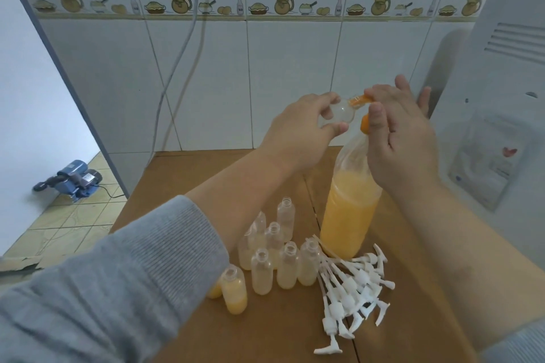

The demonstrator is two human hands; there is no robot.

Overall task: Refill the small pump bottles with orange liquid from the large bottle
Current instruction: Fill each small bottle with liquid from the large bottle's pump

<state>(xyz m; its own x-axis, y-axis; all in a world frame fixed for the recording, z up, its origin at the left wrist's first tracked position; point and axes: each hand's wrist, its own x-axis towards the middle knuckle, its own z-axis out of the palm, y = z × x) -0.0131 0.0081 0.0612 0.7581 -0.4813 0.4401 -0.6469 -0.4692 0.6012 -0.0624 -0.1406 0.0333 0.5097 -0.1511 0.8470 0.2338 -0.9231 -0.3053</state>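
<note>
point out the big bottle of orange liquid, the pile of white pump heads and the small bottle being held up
large bottle (348, 221), head view, on its orange-filled body
pump heads (351, 292), head view, middle of the pile
held small bottle (342, 112), head view, its clear body

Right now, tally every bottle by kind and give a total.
Large clear plastic bottle of orange liquid: 1
Small clear plastic bottles filled orange: 2
Small clear plastic bottles, pale or empty, standing: 7
Small clear plastic bottle in the left hand's grip: 1
Total: 11
</note>
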